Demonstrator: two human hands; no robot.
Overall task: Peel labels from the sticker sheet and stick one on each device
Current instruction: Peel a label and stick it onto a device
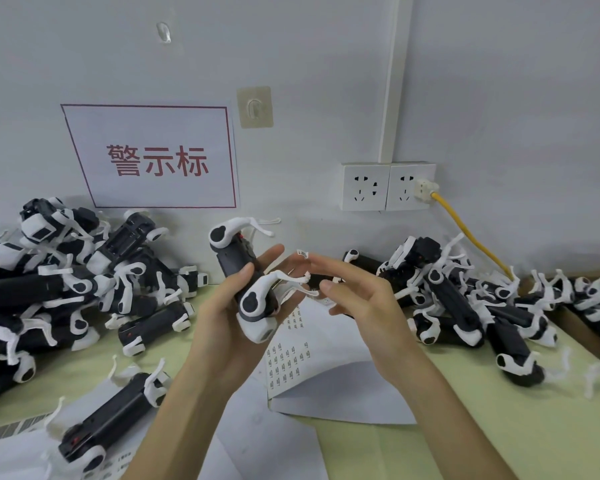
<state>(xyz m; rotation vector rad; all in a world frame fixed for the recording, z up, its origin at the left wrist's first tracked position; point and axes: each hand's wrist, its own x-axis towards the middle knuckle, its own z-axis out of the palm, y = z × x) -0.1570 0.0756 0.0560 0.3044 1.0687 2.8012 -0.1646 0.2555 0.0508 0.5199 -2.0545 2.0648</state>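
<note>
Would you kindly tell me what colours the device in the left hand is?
The device is black with white end pieces; the head view shows it best.

The person's left hand (227, 306) and right hand (359, 299) are bare, with short, plain fingernails. The left forearm (177, 410) and right forearm (440, 407) are bare and slender.

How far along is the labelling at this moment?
Done: part of the sticker sheet is bare, so some labels have gone. In hand: the left hand grips a device; a label sits on a right hand fingertip. Left: sticking it; the piled devices' labelling is unreadable.
</note>
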